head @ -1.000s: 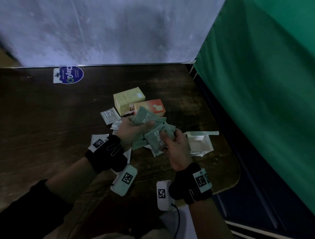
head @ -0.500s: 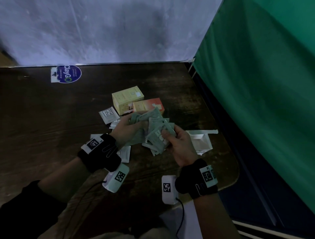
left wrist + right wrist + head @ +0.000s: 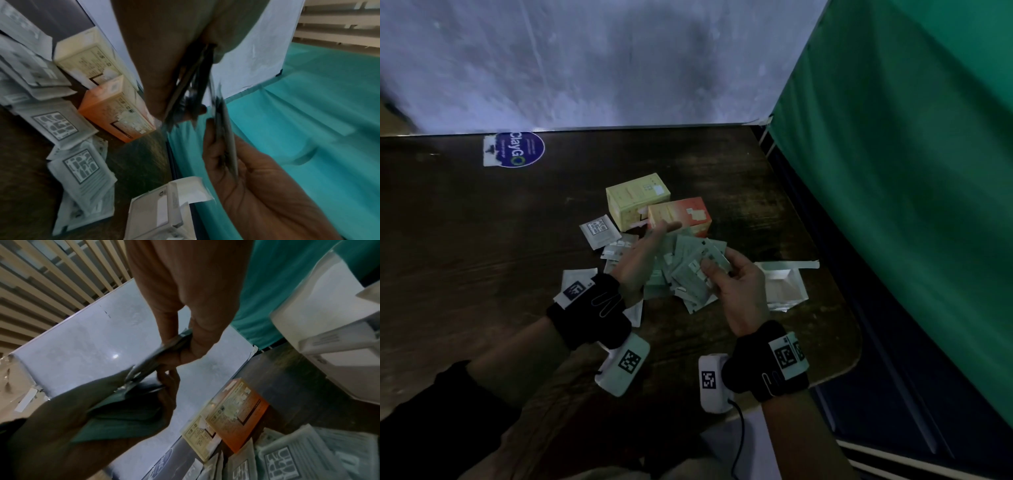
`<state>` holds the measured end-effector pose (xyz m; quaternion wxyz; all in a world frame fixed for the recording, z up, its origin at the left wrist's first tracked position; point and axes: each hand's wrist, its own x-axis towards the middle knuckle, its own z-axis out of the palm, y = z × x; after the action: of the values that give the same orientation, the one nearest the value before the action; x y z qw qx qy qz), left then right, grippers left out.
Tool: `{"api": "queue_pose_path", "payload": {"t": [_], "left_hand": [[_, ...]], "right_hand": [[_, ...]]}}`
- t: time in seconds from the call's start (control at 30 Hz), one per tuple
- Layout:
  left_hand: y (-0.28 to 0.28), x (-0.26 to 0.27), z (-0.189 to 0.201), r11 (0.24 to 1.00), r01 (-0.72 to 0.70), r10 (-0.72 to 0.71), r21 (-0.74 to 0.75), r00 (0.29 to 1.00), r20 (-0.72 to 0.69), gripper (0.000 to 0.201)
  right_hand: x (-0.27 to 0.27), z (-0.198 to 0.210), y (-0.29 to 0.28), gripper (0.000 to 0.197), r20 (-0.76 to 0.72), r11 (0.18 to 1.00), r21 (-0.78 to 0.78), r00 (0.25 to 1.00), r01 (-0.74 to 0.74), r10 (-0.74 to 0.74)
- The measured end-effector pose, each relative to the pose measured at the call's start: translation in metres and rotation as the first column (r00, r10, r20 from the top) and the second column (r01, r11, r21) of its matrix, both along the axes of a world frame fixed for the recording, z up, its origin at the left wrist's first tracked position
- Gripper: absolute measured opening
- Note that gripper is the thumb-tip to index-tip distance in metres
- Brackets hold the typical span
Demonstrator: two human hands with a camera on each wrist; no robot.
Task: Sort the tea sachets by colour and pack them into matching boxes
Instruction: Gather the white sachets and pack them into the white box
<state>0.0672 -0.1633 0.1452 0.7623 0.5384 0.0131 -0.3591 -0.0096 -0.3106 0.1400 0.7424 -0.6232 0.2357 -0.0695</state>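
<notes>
A fan of green tea sachets (image 3: 693, 270) is held above the table between both hands. My left hand (image 3: 654, 240) lies under its left side, fingers stretched toward the orange box (image 3: 681, 214). In the left wrist view its thumb and fingers pinch the green sachets (image 3: 191, 84) edge-on. My right hand (image 3: 717, 274) pinches the fan's right part with the thumb on top. A yellow box (image 3: 637, 200) stands shut behind the orange one. An open white box (image 3: 780, 286) lies on the right. White sachets (image 3: 599, 231) lie loose under and left of the hands.
The dark wooden table (image 3: 482, 257) ends close on the right, where a green curtain (image 3: 911, 205) hangs. A blue round sticker (image 3: 517, 149) sits at the back left. A pale wall closes off the far edge.
The left hand's fingers have stretched out toward the orange box. The green sachets have spread into a wider fan, and the right hand has shifted slightly right with them.
</notes>
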Motion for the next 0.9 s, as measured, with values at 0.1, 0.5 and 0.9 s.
{"api": "queue_pose_path", "payload": {"t": [0.1, 0.5, 0.9], "left_hand": [[0.000, -0.005, 0.002, 0.994, 0.098, -0.093, -0.040, 0.990, 0.110, 0.040], [-0.008, -0.009, -0.004, 0.978, -0.053, 0.098, -0.202, 0.971, 0.217, 0.045], [-0.010, -0.002, -0.011, 0.978, -0.181, 0.180, -0.106, 0.983, -0.027, 0.039]], "right_hand": [[-0.001, 0.003, -0.005, 0.020, -0.013, 1.000, 0.019, 1.000, -0.008, 0.009], [0.001, 0.005, 0.003, 0.024, -0.086, 0.967, 0.165, 0.979, 0.197, -0.185], [0.002, 0.004, 0.009, 0.015, 0.006, 0.944, -0.308, 0.992, 0.122, -0.126]]}}
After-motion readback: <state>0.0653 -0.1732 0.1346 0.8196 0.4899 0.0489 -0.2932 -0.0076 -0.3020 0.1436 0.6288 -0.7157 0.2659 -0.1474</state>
